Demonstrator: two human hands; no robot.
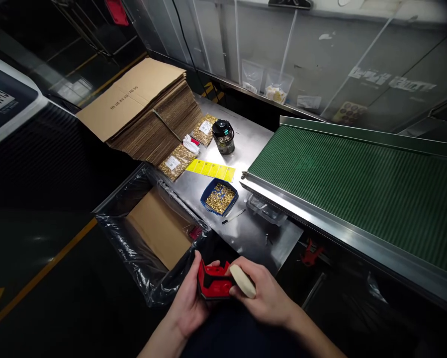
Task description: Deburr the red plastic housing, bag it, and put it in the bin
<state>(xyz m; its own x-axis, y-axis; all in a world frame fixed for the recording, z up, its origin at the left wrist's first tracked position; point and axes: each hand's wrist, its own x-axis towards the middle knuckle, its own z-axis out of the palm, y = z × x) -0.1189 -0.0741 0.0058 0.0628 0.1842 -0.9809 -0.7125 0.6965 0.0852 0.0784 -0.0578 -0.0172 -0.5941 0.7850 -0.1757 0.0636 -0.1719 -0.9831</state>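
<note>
Close to my body, my left hand [192, 301] is wrapped round the left side of a red and black plastic part [215, 286]. My right hand [262, 288] pinches a cream-coloured, rounded pad [242, 281] against the right side of that part. What the pad is made of I cannot tell. Beyond my hands, a blue tray [204, 195] holds many small brass-coloured pieces [220, 199]. A marker pen [233, 217] lies just in front of the tray.
Left of my hands stands a box lined with black plastic [126, 251], cardboard inside. Behind it are stacked flat cartons [134, 97]. The metal table [241, 243] bears two bags of brass pieces [176, 161], yellow labels [211, 170] and a dark lidded jug [223, 136]. A green conveyor [342, 184] runs right.
</note>
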